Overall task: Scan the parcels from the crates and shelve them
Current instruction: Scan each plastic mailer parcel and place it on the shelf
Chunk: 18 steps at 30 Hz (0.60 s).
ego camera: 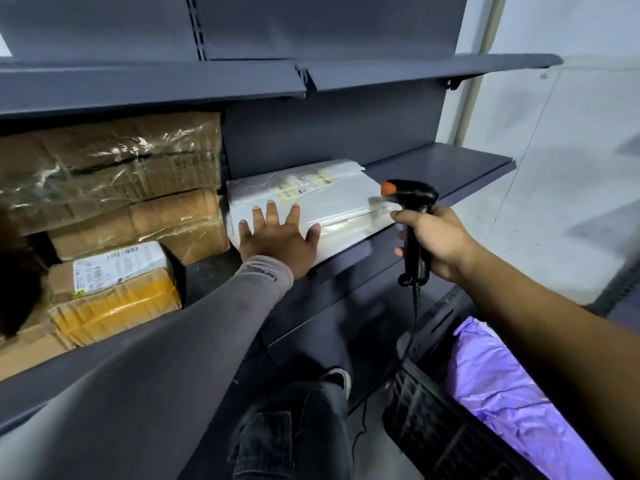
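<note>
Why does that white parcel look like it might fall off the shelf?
The white parcel lies askew on the shelf, its near corner poking past the front edge. The left hand presses flat on it, probably to push it in. The right hand holds the scanner. Nothing looks torn or spilled.

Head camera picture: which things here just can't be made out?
- Print on the white parcel's labels: too small and blurred.
- Black crate: cut by the bottom edge; the purple bag and right arm cover its inside.
- Shelf surface beneath the white parcel: hidden by the parcel and left hand.
- Scanner handle: wrapped by the right hand.
</note>
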Tool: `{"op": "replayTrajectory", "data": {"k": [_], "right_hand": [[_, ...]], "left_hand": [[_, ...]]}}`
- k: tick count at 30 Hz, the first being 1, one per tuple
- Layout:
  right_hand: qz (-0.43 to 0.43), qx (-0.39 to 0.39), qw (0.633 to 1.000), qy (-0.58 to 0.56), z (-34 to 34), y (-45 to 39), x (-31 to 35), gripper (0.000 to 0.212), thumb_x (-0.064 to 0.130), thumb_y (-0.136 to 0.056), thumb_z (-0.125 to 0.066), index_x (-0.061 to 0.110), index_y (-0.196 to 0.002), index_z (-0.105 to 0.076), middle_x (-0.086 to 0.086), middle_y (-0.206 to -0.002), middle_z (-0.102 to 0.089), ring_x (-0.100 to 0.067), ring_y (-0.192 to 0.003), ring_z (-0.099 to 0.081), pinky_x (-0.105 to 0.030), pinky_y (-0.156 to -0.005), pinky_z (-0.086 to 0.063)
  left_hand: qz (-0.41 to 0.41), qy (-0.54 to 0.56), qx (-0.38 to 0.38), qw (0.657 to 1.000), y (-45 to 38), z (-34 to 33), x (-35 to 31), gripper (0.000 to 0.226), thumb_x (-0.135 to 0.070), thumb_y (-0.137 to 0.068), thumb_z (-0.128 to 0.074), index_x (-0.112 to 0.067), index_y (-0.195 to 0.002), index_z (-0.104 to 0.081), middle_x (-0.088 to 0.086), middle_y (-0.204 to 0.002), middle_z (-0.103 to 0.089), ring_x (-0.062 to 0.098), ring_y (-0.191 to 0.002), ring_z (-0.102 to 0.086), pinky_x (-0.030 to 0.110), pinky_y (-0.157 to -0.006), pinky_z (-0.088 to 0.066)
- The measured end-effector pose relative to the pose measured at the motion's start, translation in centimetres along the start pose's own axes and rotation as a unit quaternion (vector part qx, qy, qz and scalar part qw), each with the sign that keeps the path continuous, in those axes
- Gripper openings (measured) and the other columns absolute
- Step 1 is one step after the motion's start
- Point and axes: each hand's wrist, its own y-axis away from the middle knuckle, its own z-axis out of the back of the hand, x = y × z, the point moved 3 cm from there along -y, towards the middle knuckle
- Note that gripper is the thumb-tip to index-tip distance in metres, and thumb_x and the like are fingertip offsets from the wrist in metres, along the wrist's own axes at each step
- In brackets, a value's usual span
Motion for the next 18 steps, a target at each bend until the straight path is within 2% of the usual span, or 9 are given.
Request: {"op": "replayTrajectory", "data": {"k": [5,7,10,13,16,18], "right_hand": [[-0.009,-0.003,1.000,-0.017,1.2,4.5,1.1,0.029,0.016,-0.095,-0.072,0.008,-0.121,-0.063,-0.010,-0.085,-0.050,-0.024,-0.086,-0.055,-0.029,-0.053,-0.057],[-0.010,-0.004,1.000,-0.012,2.4,6.3,1.3,0.023,0.016,-0.094,-0.073,0.010,-0.115,-0.066,-0.011,-0.089,-0.049,-0.025,-0.086,-0.055,-0.031,-0.054,-0.056],[-0.008,-0.021,1.000,0.005,5.0,9.2,1.2,0.008,0.015,-0.095,-0.071,0.014,-0.102,-0.066,-0.008,-0.082,-0.051,-0.024,-0.082,-0.057,-0.032,-0.056,-0.057],[-0.012,-0.049,0.998,0.024,8.5,12.1,1.1,0.010,0.013,-0.095,-0.070,0.010,-0.103,-0.064,-0.007,-0.079,-0.050,-0.025,-0.076,-0.057,-0.034,-0.056,-0.056],[-0.023,-0.081,0.995,0.047,12.6,14.7,0.6,0.008,0.010,-0.096,-0.068,0.006,-0.094,-0.061,-0.005,-0.061,-0.051,-0.021,-0.055,-0.056,-0.037,-0.058,-0.055],[-0.031,-0.112,0.991,0.063,15.4,16.1,0.1,0.010,0.009,-0.096,-0.069,0.006,-0.090,-0.061,-0.006,-0.063,-0.055,-0.021,-0.056,-0.058,-0.036,-0.058,-0.055]], "left_hand": [[-0.039,0.035,0.003,0.999,3.8,1.2,-2.1,0.071,-0.070,-0.102,-0.018,-0.037,-0.165,-0.017,0.008,-0.174,-0.004,0.033,-0.160,-0.002,0.054,-0.128,-0.003],[-0.067,0.042,-0.009,0.997,5.4,0.9,-3.4,0.069,-0.069,-0.102,-0.021,-0.037,-0.164,-0.022,0.009,-0.174,-0.008,0.033,-0.160,-0.005,0.054,-0.127,-0.004],[-0.112,0.047,-0.021,0.992,7.9,0.2,-5.9,0.068,-0.068,-0.102,-0.026,-0.037,-0.162,-0.027,0.011,-0.173,-0.012,0.034,-0.159,-0.009,0.053,-0.127,-0.006],[-0.154,0.052,0.016,0.987,10.3,-0.6,-9.2,0.069,-0.069,-0.102,-0.022,-0.039,-0.164,-0.021,0.011,-0.174,-0.007,0.034,-0.159,-0.005,0.052,-0.127,-0.004],[-0.200,0.059,0.051,0.977,12.5,-1.4,-13.0,0.070,-0.071,-0.102,-0.018,-0.040,-0.165,-0.016,0.008,-0.175,-0.002,0.032,-0.160,0.000,0.052,-0.128,-0.001],[-0.232,0.062,0.063,0.969,13.9,-1.8,-15.4,0.070,-0.071,-0.101,-0.016,-0.041,-0.165,-0.013,0.007,-0.175,0.001,0.031,-0.160,0.002,0.053,-0.128,-0.002]]}}
